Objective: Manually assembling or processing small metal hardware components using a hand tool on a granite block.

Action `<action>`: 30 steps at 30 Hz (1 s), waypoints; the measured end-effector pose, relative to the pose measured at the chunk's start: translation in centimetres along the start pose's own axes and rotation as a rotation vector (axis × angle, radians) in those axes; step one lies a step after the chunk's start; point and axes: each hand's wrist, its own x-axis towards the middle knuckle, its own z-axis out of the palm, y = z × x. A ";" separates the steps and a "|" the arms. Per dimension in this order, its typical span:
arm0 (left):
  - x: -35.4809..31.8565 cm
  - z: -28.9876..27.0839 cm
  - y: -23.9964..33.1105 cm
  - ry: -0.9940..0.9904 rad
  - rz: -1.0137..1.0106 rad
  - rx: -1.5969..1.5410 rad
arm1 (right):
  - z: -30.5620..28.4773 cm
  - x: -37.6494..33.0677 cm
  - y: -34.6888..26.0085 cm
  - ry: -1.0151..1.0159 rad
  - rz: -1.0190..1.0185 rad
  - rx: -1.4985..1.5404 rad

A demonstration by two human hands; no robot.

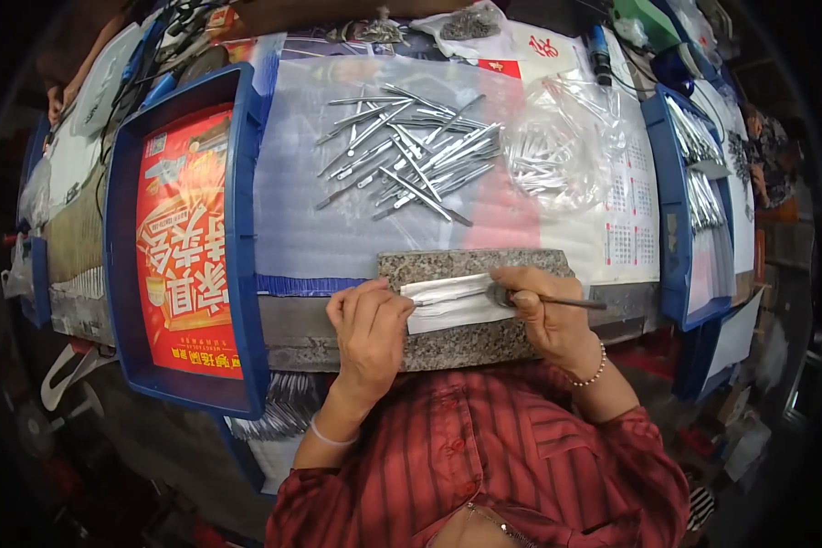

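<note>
A speckled granite block (393,265) lies at the near edge of the table in front of me, with a folded white sheet (438,317) on it. Across the sheet runs a slim metal strip (447,298). My left hand (370,329) pinches the strip's left end, its fingers bent together. In my right hand (546,315) is a small hammer (575,302), gripped close to its dark, rounded head; the dark handle sticks out to the right. The head is at the right part of the sheet, partly hidden by my fingers; contact with the strip cannot be made out.
Beyond the block, loose slim metal strips (411,151) lie heaped on clear plastic sheeting (292,201). A clear bag (557,151) of pale pieces lies beside them. Blue trays stand left (247,183) and right (671,219), the right one holding metal strips. Another person's hand (59,100) shows far left.
</note>
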 end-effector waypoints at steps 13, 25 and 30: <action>-0.9 -0.4 0.5 0.051 0.013 0.117 | -1.0 -2.9 0.3 0.138 0.309 0.532; -2.6 -1.2 1.2 0.103 0.002 0.106 | 1.2 -2.9 -1.4 -0.093 0.308 0.571; -3.3 -2.3 1.5 0.127 -0.009 0.092 | 1.9 -2.9 -2.1 -0.127 0.207 0.620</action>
